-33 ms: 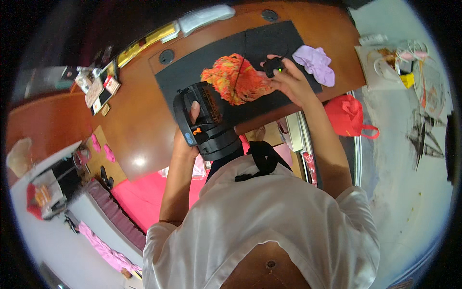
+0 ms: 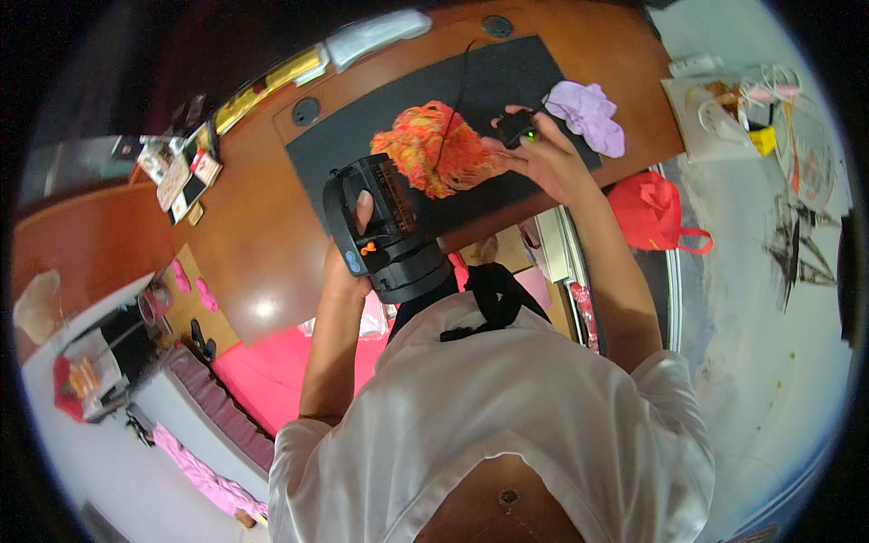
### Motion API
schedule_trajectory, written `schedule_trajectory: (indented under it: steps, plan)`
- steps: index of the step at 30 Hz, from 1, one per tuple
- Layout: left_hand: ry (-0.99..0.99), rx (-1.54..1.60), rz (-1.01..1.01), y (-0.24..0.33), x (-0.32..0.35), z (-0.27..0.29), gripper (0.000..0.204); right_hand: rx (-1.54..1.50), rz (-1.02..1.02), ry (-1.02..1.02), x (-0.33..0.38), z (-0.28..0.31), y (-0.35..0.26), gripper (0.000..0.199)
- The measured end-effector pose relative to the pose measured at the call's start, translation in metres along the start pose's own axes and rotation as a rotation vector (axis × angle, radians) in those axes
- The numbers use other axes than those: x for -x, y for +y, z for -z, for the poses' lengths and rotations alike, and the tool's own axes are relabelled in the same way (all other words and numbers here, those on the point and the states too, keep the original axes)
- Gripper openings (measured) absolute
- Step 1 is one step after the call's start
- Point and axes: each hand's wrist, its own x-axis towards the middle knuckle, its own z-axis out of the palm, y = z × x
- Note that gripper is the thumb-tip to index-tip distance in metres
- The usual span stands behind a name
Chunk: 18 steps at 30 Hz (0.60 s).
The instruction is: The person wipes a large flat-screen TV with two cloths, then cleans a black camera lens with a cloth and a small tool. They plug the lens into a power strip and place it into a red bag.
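Head view: left hand (image 2: 348,262) wrapped around the black steamer (image 2: 387,226), at 7 o'clock from the orange cloth (image 2: 430,149) on the dark mat (image 2: 362,136); right hand (image 2: 543,158) closed over a small black device (image 2: 518,127). Best to keep the cloth flat

The person wears a loose white short-sleeved shirt (image 2: 507,407) that fills the lower middle of the frame, creased across the shoulders. A black strap (image 2: 493,299) hangs at the chest near the centre. Both forearms are bare, and the hands carry no gloves, rings or watch
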Motion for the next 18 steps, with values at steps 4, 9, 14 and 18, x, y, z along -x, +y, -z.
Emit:
schedule_trajectory:
  steps: [4, 9, 14, 18]
  plan:
    - [-0.047, -0.082, 0.011, -0.014, 0.001, -0.025, 0.051, -0.210, 0.105, 0.040, 0.063, 0.031, -0.003, 0.051]
    - [-0.107, -0.218, -0.082, -0.055, 0.016, -0.044, 0.046, -0.443, 0.279, -0.035, 0.139, 0.082, -0.020, 0.050]
    - [-0.043, -0.280, 0.054, -0.103, 0.009, -0.066, 0.046, -0.153, 0.388, 0.319, 0.215, 0.151, -0.024, 0.047]
    - [-0.115, -0.370, 0.051, -0.134, 0.004, -0.122, 0.043, -0.011, 0.405, 0.699, 0.288, 0.169, -0.019, 0.045]
